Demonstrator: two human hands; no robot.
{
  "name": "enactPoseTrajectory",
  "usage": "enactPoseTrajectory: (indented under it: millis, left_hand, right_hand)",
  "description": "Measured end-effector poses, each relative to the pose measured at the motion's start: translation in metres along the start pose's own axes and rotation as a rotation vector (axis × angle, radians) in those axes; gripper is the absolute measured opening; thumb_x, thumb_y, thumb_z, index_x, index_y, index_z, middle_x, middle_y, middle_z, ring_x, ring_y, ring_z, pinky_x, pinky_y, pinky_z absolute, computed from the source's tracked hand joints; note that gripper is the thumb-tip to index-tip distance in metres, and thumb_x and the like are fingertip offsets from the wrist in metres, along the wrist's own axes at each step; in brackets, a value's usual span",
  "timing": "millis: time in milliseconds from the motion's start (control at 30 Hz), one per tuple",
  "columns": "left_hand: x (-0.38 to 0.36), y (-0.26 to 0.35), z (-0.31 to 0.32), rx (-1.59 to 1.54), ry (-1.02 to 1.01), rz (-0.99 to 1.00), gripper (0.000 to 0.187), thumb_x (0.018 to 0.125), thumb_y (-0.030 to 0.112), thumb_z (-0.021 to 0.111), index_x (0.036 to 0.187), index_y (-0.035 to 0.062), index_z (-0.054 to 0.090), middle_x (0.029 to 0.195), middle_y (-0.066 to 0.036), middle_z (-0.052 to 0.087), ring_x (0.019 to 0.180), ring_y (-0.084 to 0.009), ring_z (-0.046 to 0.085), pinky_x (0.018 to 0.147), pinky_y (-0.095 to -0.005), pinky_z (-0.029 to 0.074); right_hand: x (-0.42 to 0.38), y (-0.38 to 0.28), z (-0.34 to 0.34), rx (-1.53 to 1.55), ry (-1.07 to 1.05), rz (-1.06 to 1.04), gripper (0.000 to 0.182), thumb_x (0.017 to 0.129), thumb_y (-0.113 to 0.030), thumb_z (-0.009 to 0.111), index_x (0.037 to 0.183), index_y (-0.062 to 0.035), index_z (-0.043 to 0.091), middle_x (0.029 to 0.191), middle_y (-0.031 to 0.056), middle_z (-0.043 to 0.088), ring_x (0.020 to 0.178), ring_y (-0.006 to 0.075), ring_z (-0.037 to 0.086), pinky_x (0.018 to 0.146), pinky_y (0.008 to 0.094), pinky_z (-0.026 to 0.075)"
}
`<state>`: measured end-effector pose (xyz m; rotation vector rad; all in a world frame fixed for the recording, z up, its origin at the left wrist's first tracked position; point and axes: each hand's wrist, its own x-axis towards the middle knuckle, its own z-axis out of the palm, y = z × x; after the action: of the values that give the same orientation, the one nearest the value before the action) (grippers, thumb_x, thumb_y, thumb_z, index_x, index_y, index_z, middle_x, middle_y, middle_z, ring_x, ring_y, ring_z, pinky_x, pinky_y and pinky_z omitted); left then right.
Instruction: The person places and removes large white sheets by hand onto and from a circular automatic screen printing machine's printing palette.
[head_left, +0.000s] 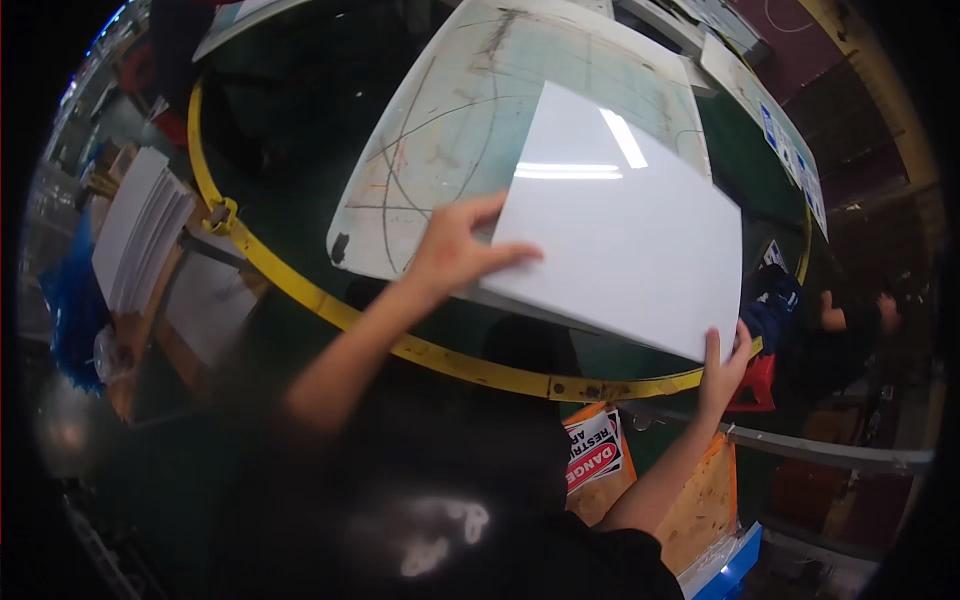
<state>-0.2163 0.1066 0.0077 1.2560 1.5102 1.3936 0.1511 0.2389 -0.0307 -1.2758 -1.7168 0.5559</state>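
A glossy white sheet is held tilted above a scuffed, pale work plate, with ceiling lights mirrored on its surface. My left hand grips the sheet's left edge, thumb on top and the other fingers passing behind it. At the lower right corner, my right hand pinches the sheet between thumb and fingers. The fingers behind the sheet are partly hidden. Dark lines and stains mark the plate beneath, part of which the sheet covers.
A yellow curved rail runs between my body and the plate. White sheets stand stacked at left beside blue plastic. Below right lies a "DANGER" sign on a brown board. Another plate with blue labels stands at right, near another person's arm.
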Motion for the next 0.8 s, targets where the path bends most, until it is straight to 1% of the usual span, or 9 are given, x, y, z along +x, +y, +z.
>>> enactPoseTrajectory:
  millis: [33, 100, 200, 300, 333, 400, 500, 600, 800]
  left_hand:
    - [0.017, -0.003, -0.019, 0.222, -0.009, 0.050, 0.064, 0.071, 0.024, 0.075, 0.125, -0.0014, 0.050, 0.109, -0.015, 0.063, 0.102, -0.0244, 0.059, 0.092, -0.0328, 0.043]
    - [0.052, -0.029, -0.047, 0.544, -0.002, 0.215, 0.070, 0.072, 0.050, 0.068, 0.121, 0.0027, 0.055, 0.126, -0.024, 0.049, 0.123, -0.0338, 0.042, 0.102, -0.0454, 0.032]
    - [0.091, -0.069, -0.074, 0.830, 0.031, 0.191, 0.074, 0.075, 0.060, 0.058, 0.125, 0.0068, 0.053, 0.142, -0.025, 0.027, 0.136, -0.0432, 0.004, 0.106, -0.0596, 0.004]
    - [0.113, -0.084, -0.094, 0.962, -0.070, 0.161, 0.077, 0.074, 0.064, 0.054, 0.129, 0.0107, 0.050, 0.148, -0.023, 0.010, 0.133, -0.0469, -0.015, 0.097, -0.0682, -0.010]
    - [0.115, -0.090, -0.097, 0.983, -0.051, 0.146, 0.077, 0.073, 0.065, 0.055, 0.128, 0.0114, 0.052, 0.149, -0.020, 0.009, 0.134, -0.0453, -0.015, 0.098, -0.0668, -0.010]
    - [0.115, -0.088, -0.100, 1.023, -0.015, 0.113, 0.077, 0.071, 0.067, 0.057, 0.125, 0.0127, 0.055, 0.151, -0.015, 0.005, 0.135, -0.0419, -0.015, 0.101, -0.0641, -0.009]
    - [0.111, -0.086, -0.107, 1.057, -0.018, 0.095, 0.078, 0.066, 0.069, 0.060, 0.121, 0.0135, 0.059, 0.152, -0.013, 0.006, 0.134, -0.0427, -0.018, 0.099, -0.0658, -0.011]
    - [0.110, -0.096, -0.112, 1.074, 0.036, 0.145, 0.075, 0.060, 0.068, 0.065, 0.115, 0.0164, 0.064, 0.152, -0.013, 0.007, 0.132, -0.0472, -0.019, 0.093, -0.0714, -0.013]
    - [0.108, -0.102, -0.111, 1.105, 0.070, 0.123, 0.076, 0.057, 0.067, 0.067, 0.115, 0.0192, 0.064, 0.152, -0.013, 0.006, 0.132, -0.0468, -0.021, 0.091, -0.0730, -0.012]
  right_hand:
    - [0.012, -0.008, 0.018, 0.027, -0.002, 0.003, 0.050, 0.081, -0.019, 0.069, 0.118, 0.0055, 0.045, 0.111, 0.0135, 0.053, 0.102, 0.0198, 0.051, 0.091, 0.0312, 0.039]
    - [0.033, -0.023, 0.051, -0.011, 0.037, -0.014, 0.057, 0.076, -0.024, 0.073, 0.117, 0.0054, 0.046, 0.112, 0.0159, 0.053, 0.104, 0.0229, 0.051, 0.091, 0.0328, 0.039]
    - [0.057, -0.035, 0.092, -0.237, 0.127, -0.083, 0.067, 0.071, -0.033, 0.076, 0.118, 0.0052, 0.046, 0.114, 0.0196, 0.051, 0.107, 0.0286, 0.051, 0.092, 0.0367, 0.040]
    - [0.069, -0.048, 0.116, -0.354, 0.167, -0.090, 0.075, 0.067, -0.042, 0.076, 0.118, 0.0051, 0.046, 0.115, 0.0216, 0.050, 0.108, 0.0337, 0.050, 0.093, 0.0401, 0.039]
    - [0.073, -0.045, 0.121, -0.365, 0.145, -0.086, 0.077, 0.067, -0.044, 0.075, 0.119, 0.0053, 0.046, 0.117, 0.0218, 0.049, 0.110, 0.0349, 0.049, 0.094, 0.0410, 0.038]
    - [0.077, -0.046, 0.129, -0.392, 0.129, -0.093, 0.077, 0.067, -0.043, 0.075, 0.119, 0.0056, 0.045, 0.116, 0.0215, 0.049, 0.110, 0.0348, 0.049, 0.094, 0.0408, 0.038]
    - [0.076, -0.045, 0.138, -0.408, 0.112, -0.101, 0.076, 0.068, -0.044, 0.075, 0.117, 0.0071, 0.047, 0.116, 0.0230, 0.051, 0.110, 0.0341, 0.050, 0.094, 0.0393, 0.038]
    - [0.074, -0.043, 0.144, -0.400, 0.103, -0.106, 0.077, 0.067, -0.044, 0.076, 0.117, 0.0080, 0.048, 0.116, 0.0242, 0.051, 0.110, 0.0339, 0.050, 0.094, 0.0387, 0.038]
    - [0.075, -0.037, 0.151, -0.423, 0.086, -0.109, 0.078, 0.067, -0.043, 0.077, 0.118, 0.0079, 0.047, 0.117, 0.0244, 0.051, 0.111, 0.0342, 0.049, 0.095, 0.0385, 0.038]
